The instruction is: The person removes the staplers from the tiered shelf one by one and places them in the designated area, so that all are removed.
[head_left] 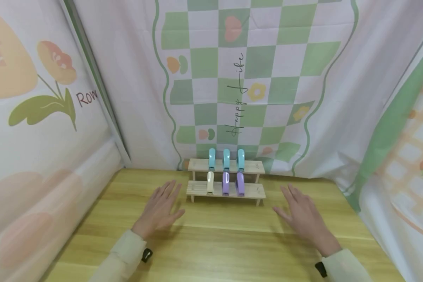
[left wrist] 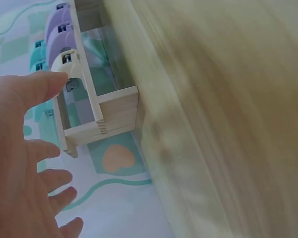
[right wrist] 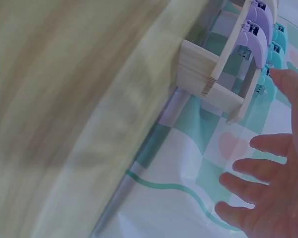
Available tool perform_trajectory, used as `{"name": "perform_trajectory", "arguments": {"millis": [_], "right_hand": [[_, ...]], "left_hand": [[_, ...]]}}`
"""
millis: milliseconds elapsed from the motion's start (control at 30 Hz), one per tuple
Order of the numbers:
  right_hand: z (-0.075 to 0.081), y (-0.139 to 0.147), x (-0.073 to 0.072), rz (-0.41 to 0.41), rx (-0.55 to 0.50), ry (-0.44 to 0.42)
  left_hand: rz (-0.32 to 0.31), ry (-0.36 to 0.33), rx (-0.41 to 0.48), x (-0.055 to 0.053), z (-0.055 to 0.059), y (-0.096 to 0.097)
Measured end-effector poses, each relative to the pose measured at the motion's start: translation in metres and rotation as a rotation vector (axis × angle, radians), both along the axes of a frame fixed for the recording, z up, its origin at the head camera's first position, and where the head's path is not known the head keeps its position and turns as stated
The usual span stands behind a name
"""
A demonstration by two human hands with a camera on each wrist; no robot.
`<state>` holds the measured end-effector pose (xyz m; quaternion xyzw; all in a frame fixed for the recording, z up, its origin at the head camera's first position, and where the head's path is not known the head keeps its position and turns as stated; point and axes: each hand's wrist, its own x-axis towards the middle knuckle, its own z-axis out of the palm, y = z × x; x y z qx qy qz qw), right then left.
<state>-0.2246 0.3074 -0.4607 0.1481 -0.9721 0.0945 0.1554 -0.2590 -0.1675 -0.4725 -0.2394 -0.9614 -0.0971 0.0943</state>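
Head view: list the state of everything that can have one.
Left hand: empty, outstretched
Right hand: empty, outstretched
Blue staplers: three in a row, unheld
Cream stapler: unheld, left of the purple ones
Purple staplers: two side by side, unheld
Back shelf: holding blue staplers
Front shelf: holding cream and purple staplers
Checked cloth: hanging, creased

Wood-grain table (head_left: 225, 239): two-tier wooden rack (head_left: 252, 166) — between left hand (head_left: 160, 207), right hand (head_left: 303, 215)
Upper tier (head_left: 197, 166): three turquoise staplers (head_left: 226, 158)
Lower tier (head_left: 253, 192): two purple staplers (head_left: 226, 183) — cream stapler (head_left: 210, 182) nearest left hand
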Motion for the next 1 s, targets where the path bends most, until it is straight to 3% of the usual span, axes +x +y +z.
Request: {"name": "perform_trajectory", "arguments": {"millis": [167,433,600,833,1000], "right_hand": [[0.008,-0.006,-0.012,0.003,-0.108,0.007],[0.022,-0.031,-0.037,-0.019,-0.346,0.061],[0.027,-0.053,-0.06,-0.024,-0.446,0.07],[0.034,-0.087,-0.085,-0.069,-0.597,0.02],[0.033,-0.107,-0.099,-0.108,-0.691,-0.003]], "left_hand": [[-0.026,-0.049,0.072,-0.011,0.004,0.003],[-0.023,-0.233,0.397,-0.038,0.002,0.012],[-0.023,-0.324,0.547,-0.057,-0.005,0.018],[-0.008,-0.353,0.551,-0.079,-0.012,0.026],[-0.01,-0.347,0.548,-0.088,-0.016,0.032]]}}
